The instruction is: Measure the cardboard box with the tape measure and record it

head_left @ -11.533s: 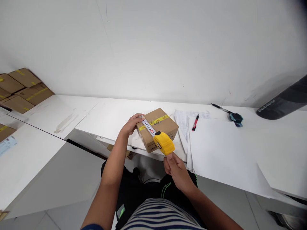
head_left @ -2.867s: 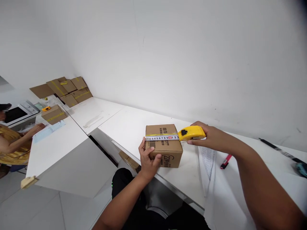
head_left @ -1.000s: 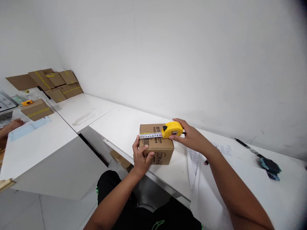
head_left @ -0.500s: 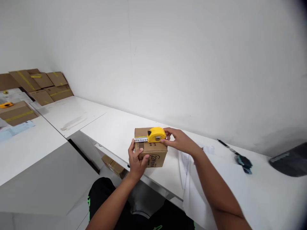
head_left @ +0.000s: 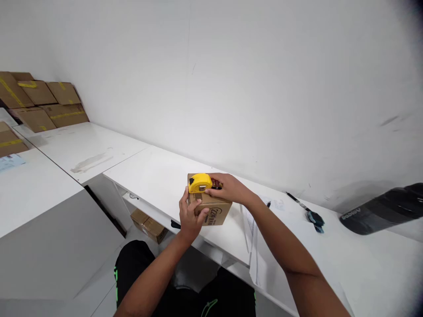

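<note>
A small cardboard box (head_left: 218, 213) with dark print stands on the white table near its front edge. On top of it rests a yellow tape measure (head_left: 200, 182), its case now at the box's left edge with no blade showing. My right hand (head_left: 228, 187) grips the case from the right, fingers behind and thumb in front. My left hand (head_left: 192, 215) is closed on the box's left front corner, with the index fingertip up by the tape measure's mouth and the thumb on the printed face.
To the right lie white papers (head_left: 274, 259), a dark watch-like thing with a strap (head_left: 315, 219) and a black bottle (head_left: 373, 211) on its side. Cardboard boxes (head_left: 66, 113) are stacked at the far left. Another carton (head_left: 148, 224) sits below the tabletop.
The tape measure has slid left along the box top, and its short stretch of blade has gone back into the case. My right hand moved left with it; my left hand stays on the box.
</note>
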The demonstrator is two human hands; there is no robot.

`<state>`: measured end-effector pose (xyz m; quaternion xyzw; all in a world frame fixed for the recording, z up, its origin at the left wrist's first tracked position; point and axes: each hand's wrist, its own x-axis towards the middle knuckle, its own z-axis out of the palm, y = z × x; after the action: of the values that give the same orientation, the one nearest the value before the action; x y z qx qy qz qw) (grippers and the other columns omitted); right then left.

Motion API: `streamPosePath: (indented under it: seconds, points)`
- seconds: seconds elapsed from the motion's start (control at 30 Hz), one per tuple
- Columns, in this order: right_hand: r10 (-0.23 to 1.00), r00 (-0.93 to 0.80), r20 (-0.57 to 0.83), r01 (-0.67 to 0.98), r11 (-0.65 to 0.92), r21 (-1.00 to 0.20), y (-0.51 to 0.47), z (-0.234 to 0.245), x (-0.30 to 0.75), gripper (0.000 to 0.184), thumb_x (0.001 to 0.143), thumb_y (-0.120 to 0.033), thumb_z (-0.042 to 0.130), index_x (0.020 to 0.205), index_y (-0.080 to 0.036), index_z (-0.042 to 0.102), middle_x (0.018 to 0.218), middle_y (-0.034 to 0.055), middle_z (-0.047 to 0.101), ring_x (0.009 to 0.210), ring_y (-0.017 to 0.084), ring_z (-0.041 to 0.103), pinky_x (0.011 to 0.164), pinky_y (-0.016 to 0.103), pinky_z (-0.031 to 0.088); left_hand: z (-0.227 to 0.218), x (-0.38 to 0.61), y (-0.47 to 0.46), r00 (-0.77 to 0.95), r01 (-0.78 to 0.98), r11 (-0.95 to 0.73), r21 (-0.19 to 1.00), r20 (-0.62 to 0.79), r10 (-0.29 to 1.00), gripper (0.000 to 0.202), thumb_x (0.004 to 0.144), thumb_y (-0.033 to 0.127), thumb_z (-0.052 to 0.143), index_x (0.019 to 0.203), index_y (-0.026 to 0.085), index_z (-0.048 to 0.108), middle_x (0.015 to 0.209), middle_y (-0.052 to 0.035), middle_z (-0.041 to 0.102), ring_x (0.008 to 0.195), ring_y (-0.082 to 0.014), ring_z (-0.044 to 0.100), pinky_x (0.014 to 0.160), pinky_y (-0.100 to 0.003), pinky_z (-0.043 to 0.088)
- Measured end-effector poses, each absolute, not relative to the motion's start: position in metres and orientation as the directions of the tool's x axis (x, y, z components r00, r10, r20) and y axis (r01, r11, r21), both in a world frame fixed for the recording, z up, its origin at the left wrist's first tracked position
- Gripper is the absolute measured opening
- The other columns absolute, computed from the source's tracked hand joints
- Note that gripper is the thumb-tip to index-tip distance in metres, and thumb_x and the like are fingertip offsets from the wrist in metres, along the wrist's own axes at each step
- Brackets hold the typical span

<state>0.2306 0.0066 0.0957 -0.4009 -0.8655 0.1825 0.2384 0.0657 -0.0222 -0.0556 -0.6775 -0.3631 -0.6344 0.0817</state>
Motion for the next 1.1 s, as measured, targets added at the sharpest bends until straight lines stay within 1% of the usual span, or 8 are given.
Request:
streamPosePath:
  seconds: [0.13, 0.27, 0.4, 0.53, 0.7, 0.9, 1.0, 1.1]
  points:
    - [0.804, -0.503, 0.317, 0.64, 0.594, -0.489, 0.005, 0.088, 0.255, 0.039, 0.084, -0.045, 0.061, 0.12, -0.03, 0.062, 0.107, 0.0033, 0.068, 0.091, 0.022, 0.062, 0.078, 0.033, 0.048, -0.055, 0.064, -0.02, -0.033, 0.623, -0.727, 0.289, 0.938, 0.344, 0.03, 0.086, 0.032, 0.065, 0.111, 0.022, 0.051, 0.149, -0.0182, 0.036, 0.136, -0.0297, 0.041, 0.096, -0.046, 0.048]
    - [0.903, -0.169, 0.395, 0.793, 0.362, -0.489, 0.011, 0.067, 0.314, 0.04, 0.094, -0.05, 0.044, 0.122, -0.026, 0.058, 0.116, 0.0065, 0.065, 0.101, 0.021, 0.061, 0.084, 0.033, 0.047, -0.056, 0.064, -0.014, -0.018, 0.635, -0.722, 0.275, 0.94, 0.342, 0.033, 0.085, 0.031, 0.067, 0.112, 0.022, 0.051, 0.15, -0.0189, 0.036, 0.136, -0.0297, 0.042, 0.098, -0.047, 0.046]
    - [0.973, 0.208, 0.103, 0.925, -0.162, -0.345, 0.022, 0.03, 0.375, 0.036, 0.095, -0.035, 0.043, 0.126, -0.021, 0.055, 0.115, 0.0125, 0.066, 0.109, 0.027, 0.06, 0.089, 0.038, 0.043, -0.056, 0.065, -0.009, -0.036, 0.624, -0.727, 0.287, 0.939, 0.341, 0.035, 0.084, 0.028, 0.068, 0.113, 0.023, 0.05, 0.15, -0.0186, 0.036, 0.136, -0.0289, 0.042, 0.098, -0.046, 0.046]
    - [0.926, 0.378, -0.017, 0.861, -0.359, -0.361, 0.029, -0.016, 0.407, 0.038, 0.085, -0.03, 0.057, 0.119, -0.013, 0.058, 0.101, 0.0194, 0.069, 0.102, 0.034, 0.062, 0.083, 0.042, 0.044, -0.055, 0.065, -0.009, -0.046, 0.632, -0.716, 0.295, 0.937, 0.346, 0.039, 0.082, 0.028, 0.071, 0.114, 0.022, 0.05, 0.15, -0.0184, 0.037, 0.136, -0.0283, 0.041, 0.1, -0.045, 0.044]
    - [0.914, 0.405, 0.02, 0.75, -0.32, -0.579, 0.037, -0.046, 0.429, 0.037, 0.08, -0.026, 0.056, 0.116, -0.018, 0.062, 0.094, 0.0127, 0.071, 0.095, 0.029, 0.064, 0.076, 0.036, 0.045, -0.051, 0.065, -0.011, -0.04, 0.652, -0.681, 0.334, 0.912, 0.408, 0.039, 0.083, 0.031, 0.069, 0.115, 0.022, 0.049, 0.15, -0.0183, 0.037, 0.137, -0.0281, 0.04, 0.102, -0.045, 0.043]
    - [0.914, 0.38, 0.141, 0.462, -0.055, -0.885, 0.045, -0.051, 0.443, 0.038, 0.085, -0.039, 0.044, 0.113, -0.018, 0.06, 0.089, 0.0086, 0.071, 0.076, 0.018, 0.066, 0.067, 0.029, 0.047, -0.046, 0.062, -0.01, -0.02, 0.675, -0.676, 0.297, 0.922, 0.386, 0.038, 0.082, 0.031, 0.069, 0.113, 0.021, 0.05, 0.147, -0.0177, 0.04, 0.136, -0.0274, 0.042, 0.101, -0.043, 0.045]
    - [0.917, 0.364, 0.163, 0.34, 0.032, -0.94, 0.043, -0.064, 0.438, 0.035, 0.078, -0.05, 0.057, 0.093, -0.019, 0.061, 0.07, 0.0036, 0.066, 0.061, 0.016, 0.06, 0.06, 0.028, 0.045, -0.046, 0.06, -0.007, -0.014, 0.692, -0.666, 0.28, 0.927, 0.375, 0.037, 0.081, 0.031, 0.069, 0.111, 0.021, 0.049, 0.145, -0.0171, 0.041, 0.135, -0.0272, 0.043, 0.101, -0.043, 0.044]
    - [0.917, 0.367, 0.159, 0.254, 0.065, -0.965, 0.041, -0.077, 0.434, 0.046, 0.083, -0.064, 0.044, 0.074, -0.021, 0.057, 0.057, 0.0007, 0.055, 0.05, 0.013, 0.049, 0.054, 0.028, 0.04, -0.05, 0.058, -0.003, -0.016, 0.707, -0.645, 0.29, 0.918, 0.396, 0.037, 0.081, 0.034, 0.068, 0.109, 0.022, 0.048, 0.143, -0.0164, 0.042, 0.134, -0.0278, 0.043, 0.102, -0.045, 0.042]
